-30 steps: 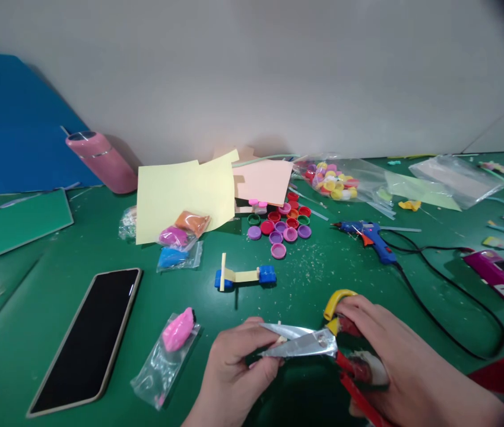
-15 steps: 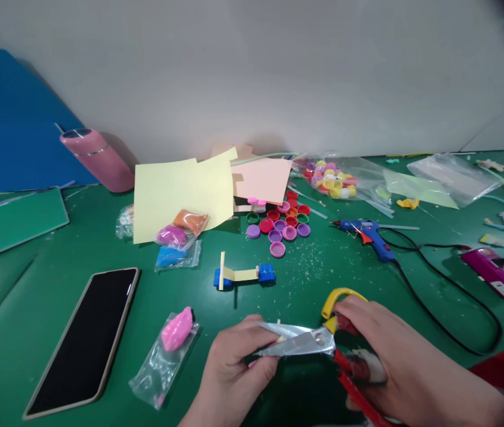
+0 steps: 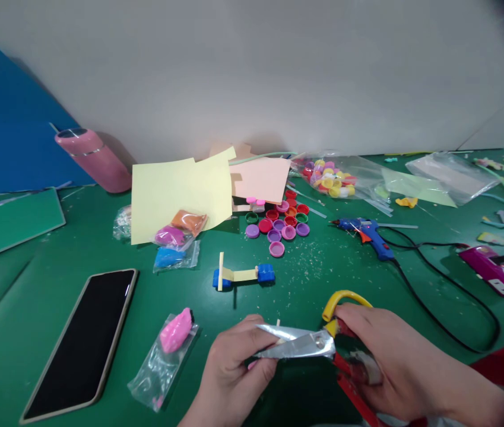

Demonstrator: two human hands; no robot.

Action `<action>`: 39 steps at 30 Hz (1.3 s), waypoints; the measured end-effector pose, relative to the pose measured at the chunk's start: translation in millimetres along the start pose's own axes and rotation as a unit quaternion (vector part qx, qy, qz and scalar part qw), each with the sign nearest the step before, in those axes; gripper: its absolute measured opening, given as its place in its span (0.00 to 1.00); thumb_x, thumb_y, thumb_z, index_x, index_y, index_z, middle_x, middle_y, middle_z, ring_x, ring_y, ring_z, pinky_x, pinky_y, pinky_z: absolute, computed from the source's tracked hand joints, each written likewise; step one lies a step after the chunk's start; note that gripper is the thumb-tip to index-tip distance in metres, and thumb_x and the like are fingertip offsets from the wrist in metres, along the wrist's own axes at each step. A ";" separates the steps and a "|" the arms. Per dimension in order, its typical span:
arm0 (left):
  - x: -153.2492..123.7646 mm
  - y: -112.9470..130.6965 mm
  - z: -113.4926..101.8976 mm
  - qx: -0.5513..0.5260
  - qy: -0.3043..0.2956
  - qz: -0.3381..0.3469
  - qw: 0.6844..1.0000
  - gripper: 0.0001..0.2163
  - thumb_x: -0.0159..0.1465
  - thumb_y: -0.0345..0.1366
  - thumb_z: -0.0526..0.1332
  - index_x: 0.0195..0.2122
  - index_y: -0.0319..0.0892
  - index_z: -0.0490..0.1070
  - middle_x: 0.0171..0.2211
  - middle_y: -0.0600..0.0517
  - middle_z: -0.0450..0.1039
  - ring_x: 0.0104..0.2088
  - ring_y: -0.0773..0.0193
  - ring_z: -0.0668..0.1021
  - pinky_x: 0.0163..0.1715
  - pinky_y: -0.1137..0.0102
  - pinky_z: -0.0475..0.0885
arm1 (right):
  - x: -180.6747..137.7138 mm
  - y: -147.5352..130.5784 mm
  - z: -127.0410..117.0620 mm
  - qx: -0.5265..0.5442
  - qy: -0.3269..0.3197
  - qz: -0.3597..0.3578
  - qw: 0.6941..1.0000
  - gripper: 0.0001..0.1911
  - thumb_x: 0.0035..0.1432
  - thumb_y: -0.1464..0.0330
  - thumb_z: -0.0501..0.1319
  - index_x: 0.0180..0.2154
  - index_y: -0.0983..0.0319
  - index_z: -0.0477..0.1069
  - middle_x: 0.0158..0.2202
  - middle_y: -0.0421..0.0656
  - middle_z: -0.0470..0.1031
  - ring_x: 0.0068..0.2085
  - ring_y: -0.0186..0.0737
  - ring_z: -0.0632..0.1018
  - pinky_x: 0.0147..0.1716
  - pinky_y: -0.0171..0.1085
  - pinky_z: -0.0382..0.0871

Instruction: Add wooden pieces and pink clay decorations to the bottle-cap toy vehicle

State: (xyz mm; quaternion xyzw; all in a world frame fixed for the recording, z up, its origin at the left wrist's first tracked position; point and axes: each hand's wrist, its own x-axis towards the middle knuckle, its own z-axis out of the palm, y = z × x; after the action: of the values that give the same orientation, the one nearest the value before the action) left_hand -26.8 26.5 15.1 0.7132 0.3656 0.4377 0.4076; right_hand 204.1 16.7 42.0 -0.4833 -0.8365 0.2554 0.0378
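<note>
My right hand (image 3: 394, 356) grips a pair of scissors (image 3: 305, 345) with yellow and red handles. Their blades point left and stand partly apart, reaching over the fingers of my left hand (image 3: 238, 365). Pinched in that left hand is a small piece, mostly hidden; a pale tip shows between the blades and a bit of pink by the thumb. Beyond the hands lies a small assembly (image 3: 245, 275) of cream strips with blue blocks at both ends. To the left is a clear bag with pink clay (image 3: 177, 332).
A phone (image 3: 82, 344) lies at the left. Bagged clay (image 3: 171, 258) rests by yellow paper (image 3: 180, 196). Coloured bottle caps (image 3: 277, 249) are grouped mid-table. A blue glue gun (image 3: 363, 232) with its cable and a purple power strip (image 3: 496, 270) are at the right. A pink bottle (image 3: 95, 160) leans on the wall.
The scissors' handles have spread slightly, and my right hand has shifted a little. The left hand keeps its place; the view has moved very slightly.
</note>
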 end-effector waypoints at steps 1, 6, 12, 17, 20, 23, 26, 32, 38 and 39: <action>0.0 -0.1 0.0 0.002 -0.001 0.000 1.000 0.07 0.55 0.25 0.57 0.28 0.39 0.73 0.20 0.51 0.72 0.23 0.66 0.72 0.25 0.73 0.66 | 0.3 0.3 0.1 0.000 -0.002 0.002 1.000 0.11 0.44 0.69 0.57 0.29 0.58 0.54 0.26 0.36 0.62 0.24 0.34 0.60 0.22 0.33 0.49; -1.4 -0.2 0.1 0.005 -0.002 -0.001 1.000 0.07 0.55 0.25 0.56 0.27 0.40 0.73 0.20 0.52 0.71 0.22 0.67 0.71 0.23 0.74 0.65 | 2.8 2.1 1.0 0.000 -0.012 0.015 1.000 0.13 0.43 0.67 0.58 0.29 0.57 0.53 0.25 0.35 0.61 0.22 0.34 0.58 0.21 0.33 0.46; -4.6 -2.9 0.0 -0.008 0.021 0.028 0.999 0.08 0.54 0.24 0.58 0.32 0.42 0.72 0.22 0.52 0.74 0.25 0.65 0.74 0.24 0.74 0.66 | 4.3 2.2 1.6 0.001 -0.023 0.020 1.000 0.13 0.44 0.65 0.58 0.28 0.57 0.52 0.24 0.34 0.61 0.21 0.33 0.58 0.20 0.33 0.45; -2.7 -4.2 1.6 -0.027 0.037 0.050 0.998 0.11 0.54 0.22 0.58 0.34 0.44 0.72 0.23 0.53 0.74 0.25 0.65 0.74 0.27 0.73 0.67 | 3.1 2.3 3.4 -0.008 -0.034 0.019 0.999 0.13 0.44 0.65 0.57 0.29 0.57 0.52 0.24 0.34 0.62 0.21 0.33 0.59 0.20 0.33 0.44; -2.8 -3.8 1.8 -0.035 0.042 0.054 0.997 0.12 0.54 0.21 0.58 0.35 0.44 0.72 0.24 0.53 0.74 0.26 0.66 0.74 0.27 0.73 0.68 | 4.2 2.0 3.6 -0.012 -0.035 0.017 0.999 0.12 0.44 0.66 0.57 0.29 0.57 0.52 0.24 0.34 0.63 0.21 0.34 0.60 0.20 0.34 0.44; -4.2 -3.3 1.1 -0.035 0.039 0.042 0.998 0.13 0.53 0.21 0.58 0.35 0.45 0.72 0.25 0.53 0.75 0.26 0.65 0.74 0.33 0.70 0.70 | 5.9 1.5 2.9 -0.013 -0.038 0.021 0.999 0.12 0.44 0.67 0.57 0.28 0.58 0.52 0.24 0.35 0.64 0.21 0.34 0.62 0.20 0.34 0.44; -6.1 -2.9 0.5 -0.028 0.043 0.025 0.998 0.14 0.52 0.20 0.59 0.34 0.45 0.73 0.25 0.54 0.76 0.25 0.66 0.75 0.38 0.67 0.70 | 6.0 1.1 2.7 -0.011 -0.041 0.022 0.999 0.12 0.43 0.67 0.57 0.28 0.58 0.52 0.23 0.35 0.64 0.21 0.35 0.63 0.20 0.34 0.45; -7.3 -1.7 0.4 -0.009 0.055 0.002 0.998 0.12 0.51 0.21 0.60 0.32 0.46 0.74 0.25 0.54 0.77 0.29 0.64 0.77 0.38 0.68 0.70 | 4.1 1.4 3.7 -0.018 -0.036 0.022 0.999 0.12 0.44 0.67 0.56 0.28 0.57 0.51 0.23 0.35 0.65 0.21 0.36 0.65 0.19 0.34 0.45; -6.2 -3.3 0.5 -0.012 0.053 -0.009 0.998 0.10 0.52 0.21 0.60 0.28 0.44 0.74 0.23 0.54 0.76 0.28 0.63 0.77 0.39 0.68 0.70 | 5.4 4.0 4.9 -0.020 -0.042 0.025 0.999 0.11 0.45 0.67 0.56 0.29 0.57 0.52 0.23 0.35 0.65 0.21 0.36 0.65 0.20 0.34 0.45; -6.2 -3.5 0.6 -0.014 0.051 -0.009 0.999 0.10 0.52 0.21 0.60 0.28 0.44 0.74 0.23 0.53 0.76 0.28 0.64 0.77 0.39 0.68 0.70 | 5.3 4.6 6.0 -0.019 -0.041 0.027 0.999 0.11 0.45 0.67 0.56 0.28 0.57 0.52 0.22 0.34 0.65 0.21 0.35 0.65 0.19 0.34 0.45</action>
State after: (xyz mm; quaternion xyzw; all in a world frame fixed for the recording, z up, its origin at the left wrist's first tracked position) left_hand -29.0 22.3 9.7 0.6812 0.3859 0.4749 0.4018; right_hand 203.1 20.6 33.7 -0.4956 -0.8285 0.2603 -0.0127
